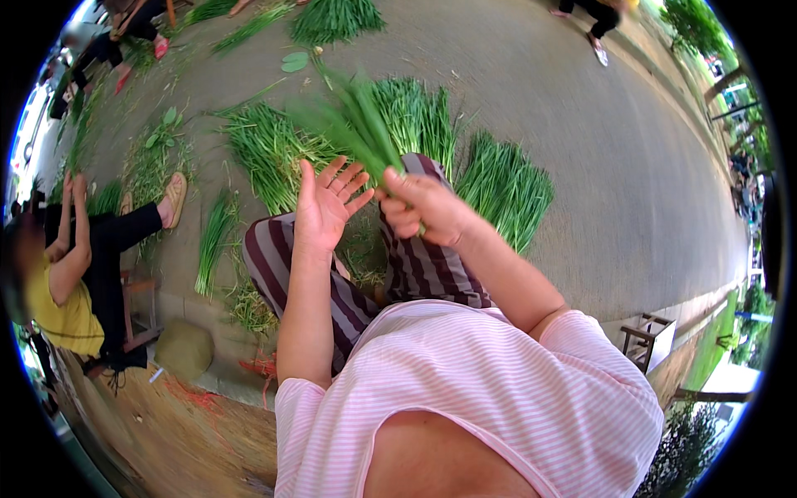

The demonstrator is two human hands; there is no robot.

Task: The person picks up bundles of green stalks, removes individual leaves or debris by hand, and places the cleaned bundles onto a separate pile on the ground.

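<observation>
My right hand [423,202] is closed around the lower end of a bunch of long green stalks, which look like garlic chives [367,127]; their tops fan up and left, blurred by motion. My left hand [330,202] is beside it, palm up with fingers spread, holding nothing. Beyond my knees lie a pile of green stalks mixed with yellowed ones [268,149], a neater pile [414,115] and another pile [507,187] at the right. A small bunch [215,243] lies on the pavement left of my knee.
A person in a yellow top [71,305] sits at the left, one sandalled foot [176,199] stretched towards the piles. Plant scraps [159,162] litter the pavement. Red string [258,367] lies behind my left side. A small stool [647,342] stands at the right. More people sit at the upper left.
</observation>
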